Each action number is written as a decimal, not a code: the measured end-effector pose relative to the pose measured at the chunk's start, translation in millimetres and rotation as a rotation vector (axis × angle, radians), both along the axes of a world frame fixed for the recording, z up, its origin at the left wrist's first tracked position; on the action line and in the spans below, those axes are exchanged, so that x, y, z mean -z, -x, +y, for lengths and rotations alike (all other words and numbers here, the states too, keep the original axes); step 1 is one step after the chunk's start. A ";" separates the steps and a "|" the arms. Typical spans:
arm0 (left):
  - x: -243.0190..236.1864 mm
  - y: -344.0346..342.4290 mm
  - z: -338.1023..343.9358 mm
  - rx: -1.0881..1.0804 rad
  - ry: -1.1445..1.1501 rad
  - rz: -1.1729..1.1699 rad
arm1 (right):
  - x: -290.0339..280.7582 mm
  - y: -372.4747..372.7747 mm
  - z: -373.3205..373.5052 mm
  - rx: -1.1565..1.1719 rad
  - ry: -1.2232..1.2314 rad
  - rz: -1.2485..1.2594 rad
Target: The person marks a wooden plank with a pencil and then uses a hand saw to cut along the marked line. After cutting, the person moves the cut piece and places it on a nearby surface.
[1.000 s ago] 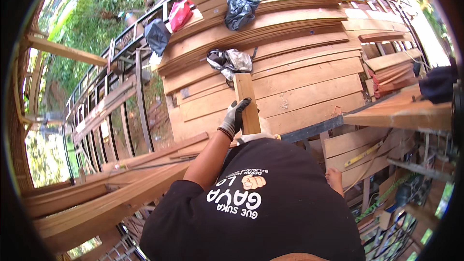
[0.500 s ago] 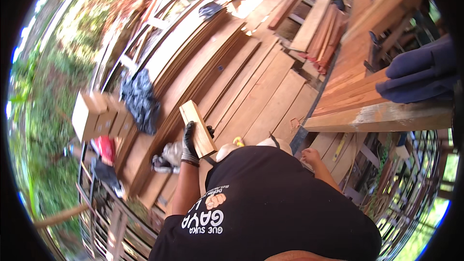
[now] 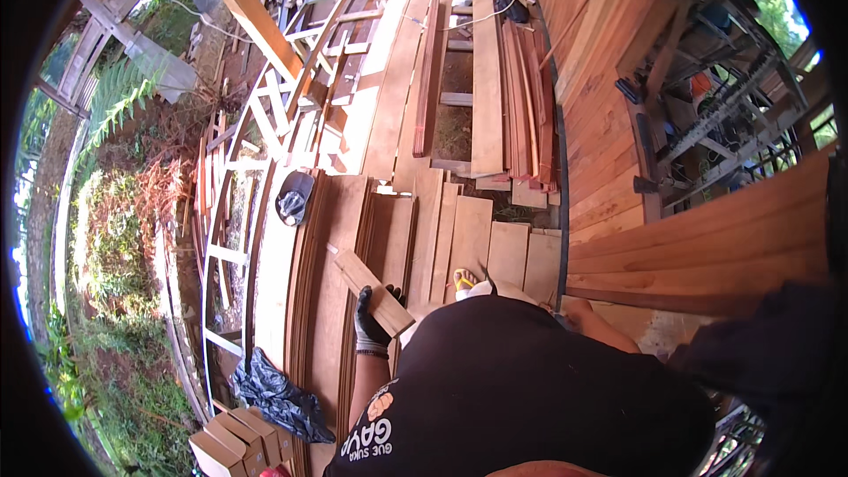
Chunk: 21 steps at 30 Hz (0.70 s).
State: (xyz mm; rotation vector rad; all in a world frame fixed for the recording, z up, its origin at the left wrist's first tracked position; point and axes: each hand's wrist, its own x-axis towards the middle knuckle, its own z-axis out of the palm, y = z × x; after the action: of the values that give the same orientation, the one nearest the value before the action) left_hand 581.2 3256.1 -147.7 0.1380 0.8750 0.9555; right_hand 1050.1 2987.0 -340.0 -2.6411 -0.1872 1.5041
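A short wooden board (image 3: 374, 297) is gripped by my left hand (image 3: 369, 329), which wears a dark glove with a grey cuff. The fingers wrap round the board from both edges, and it slants up and away from my body. My bare right hand (image 3: 572, 311) is low beside my waist, partly covered by my black shirt (image 3: 530, 380). Its fingers are too hidden to read. Just beyond the shirt, a foot in a yellow-strapped sandal (image 3: 465, 280) stands on floor planks (image 3: 473, 230).
Long stacked boards (image 3: 305, 300) run along my left, with a dark cap (image 3: 294, 198) on top. A crumpled dark plastic sheet (image 3: 278, 397) and cardboard boxes (image 3: 237, 442) lie nearer. A plank wall (image 3: 609, 177) rises on the right. Gaps show between the farther planks (image 3: 455, 124).
My view has turned, so the boards now run nearly straight ahead. My left hand still grips the short board. My right hand has become more hidden beside the shirt.
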 end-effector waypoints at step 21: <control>-28.6 -101.8 596.5 0.174 -0.468 0.288 | 0.0 -132.8 521.2 -0.100 0.122 0.028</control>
State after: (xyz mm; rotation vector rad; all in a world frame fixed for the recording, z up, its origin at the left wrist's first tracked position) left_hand 683.1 3852.6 -119.1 0.7562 0.8714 0.9757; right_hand 1182.9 3508.2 -340.0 -2.7409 -0.2359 1.6312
